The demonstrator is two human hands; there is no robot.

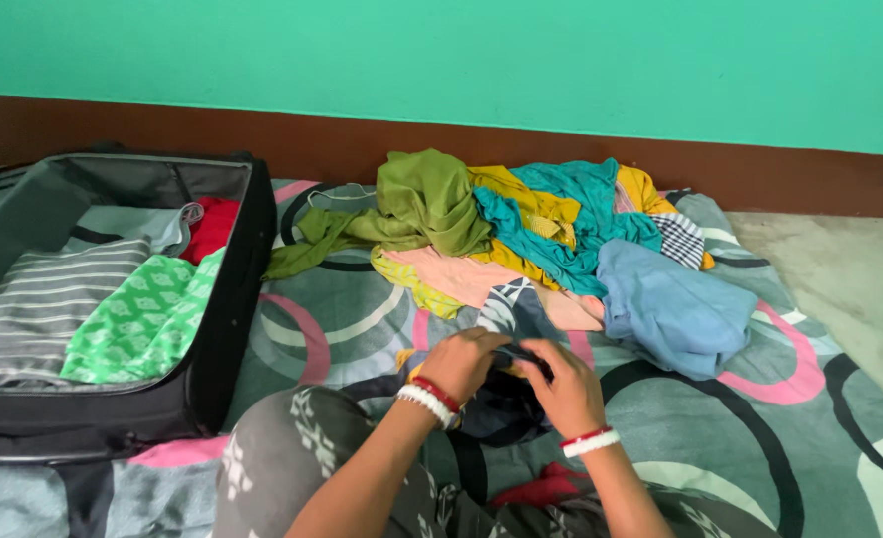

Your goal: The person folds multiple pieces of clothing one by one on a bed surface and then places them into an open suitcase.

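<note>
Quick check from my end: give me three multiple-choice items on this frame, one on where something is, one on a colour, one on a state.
1. Where does the open suitcase lie?
A. left of the person
B. right of the clothes pile
C. against the far wall, shut

2. What colour is the garment on top of the pile at its left end?
A. white
B. olive green
C. black

3. What are the hands doing?
A. resting flat on the bedsheet
B. both gripping a dark garment
C. reaching into the suitcase

Answers:
1 A: the suitcase sits at the left edge with folded clothes inside.
2 B: the olive green garment crowns the pile's left end.
3 B: the left hand and right hand close on the dark garment in front of the knees.
</note>
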